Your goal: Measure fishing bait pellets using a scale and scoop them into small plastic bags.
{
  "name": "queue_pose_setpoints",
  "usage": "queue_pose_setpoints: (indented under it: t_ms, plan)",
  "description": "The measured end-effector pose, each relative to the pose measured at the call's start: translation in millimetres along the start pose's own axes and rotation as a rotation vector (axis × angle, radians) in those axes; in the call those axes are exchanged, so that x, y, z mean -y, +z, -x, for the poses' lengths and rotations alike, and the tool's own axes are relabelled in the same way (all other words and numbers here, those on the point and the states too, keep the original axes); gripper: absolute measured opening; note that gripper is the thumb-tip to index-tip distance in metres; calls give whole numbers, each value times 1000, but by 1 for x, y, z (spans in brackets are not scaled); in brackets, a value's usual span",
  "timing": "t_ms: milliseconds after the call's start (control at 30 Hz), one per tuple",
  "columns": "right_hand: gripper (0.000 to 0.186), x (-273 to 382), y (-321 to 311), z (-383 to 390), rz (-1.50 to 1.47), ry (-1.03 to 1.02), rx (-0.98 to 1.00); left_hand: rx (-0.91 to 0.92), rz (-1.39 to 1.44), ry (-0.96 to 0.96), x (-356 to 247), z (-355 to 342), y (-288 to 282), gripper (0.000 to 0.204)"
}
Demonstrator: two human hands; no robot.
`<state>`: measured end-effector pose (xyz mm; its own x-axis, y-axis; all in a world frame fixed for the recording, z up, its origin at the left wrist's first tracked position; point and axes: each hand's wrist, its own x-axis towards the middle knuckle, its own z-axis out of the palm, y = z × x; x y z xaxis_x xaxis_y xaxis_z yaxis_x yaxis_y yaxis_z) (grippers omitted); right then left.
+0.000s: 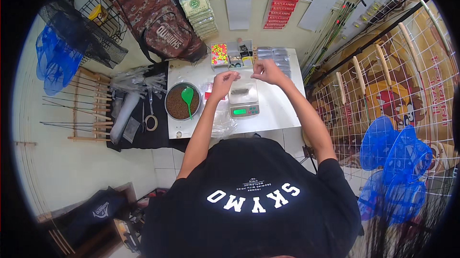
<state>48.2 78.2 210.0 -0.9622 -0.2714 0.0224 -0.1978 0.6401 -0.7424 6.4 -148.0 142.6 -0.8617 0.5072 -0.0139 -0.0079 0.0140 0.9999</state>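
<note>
A digital kitchen scale (244, 111) with a lit green display stands on the white table in front of me. On its pan lies a small clear plastic bag (241, 91) with something dark in it. My left hand (224, 84) is raised over the scale's left side, fingertips pinched together. Across from it, above the far right corner of the scale, my right hand (269, 72) has thumb and fingers drawn together. Whatever is between the fingertips is too small or clear to make out. Left of the scale, a round bowl (167, 107) of brown pellets holds a green scoop (187, 96).
Behind the scale sits a white divided box (238, 47) with bright beads and small packets. Stacked clear packets (275, 53) lie at the table's far right. Empty plastic bags (223, 123) lie near the front edge. Tape (151, 123) and scissors (150, 100) rest on black cloth at left.
</note>
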Motion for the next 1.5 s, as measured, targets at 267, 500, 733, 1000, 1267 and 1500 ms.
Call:
queue_pose_setpoints:
  t_ms: [267,500,733,1000,1267,1500]
  plan:
    - [25,-1,-5,-5,-163,20,-416,-73,-155,169,-28,-28,5,29]
    - [16,0,27,30,-157,-18,-329,-63,-300,129,-17,14,10,26]
    - [8,-47,117,84,-162,-52,-204,-98,-309,-19,89,89,19,26]
    - [17,-34,146,99,-530,290,-129,-159,-146,-176,98,117,23,25]
    - [10,-43,136,87,-604,261,-158,-257,-2,-230,81,111,30,29]
    - [17,-66,139,82,-614,241,-195,-289,73,-217,76,99,31,25]
